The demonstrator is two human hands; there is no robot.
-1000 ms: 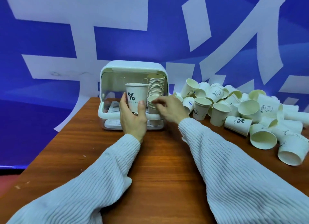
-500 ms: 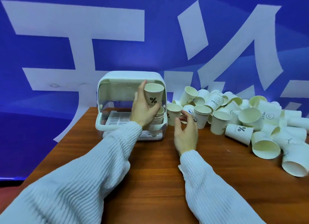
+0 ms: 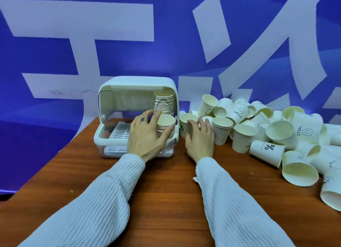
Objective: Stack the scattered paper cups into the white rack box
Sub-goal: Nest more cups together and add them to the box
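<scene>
Left hand (image 3: 147,136), fingers spread and loosely curved, reaching into the open front of the white rack box (image 3: 136,115); thumb and fingers lie around the short stack of paper cups (image 3: 165,125) at the box's right front, and whether they grip it or only touch it cannot be told. Behind this stack, a taller stack of nested cups (image 3: 164,103) stands against the right rear wall, under the raised lid. The slatted tray (image 3: 120,130) on the box floor is bare on the left side. Right hand (image 3: 200,138), fingers extended and slightly parted, holding nothing, fingertips at a upright cup (image 3: 186,125) just right of the box. Farther right, the pile of scattered paper cups (image 3: 276,134), some upright, many on their sides, several printed "HELLO" or with a percent sign. All rest on the wooden table (image 3: 166,200); ribbed white sleeves (image 3: 230,200) cover both arms. Background: blue wall with large white characters (image 3: 83,34).
</scene>
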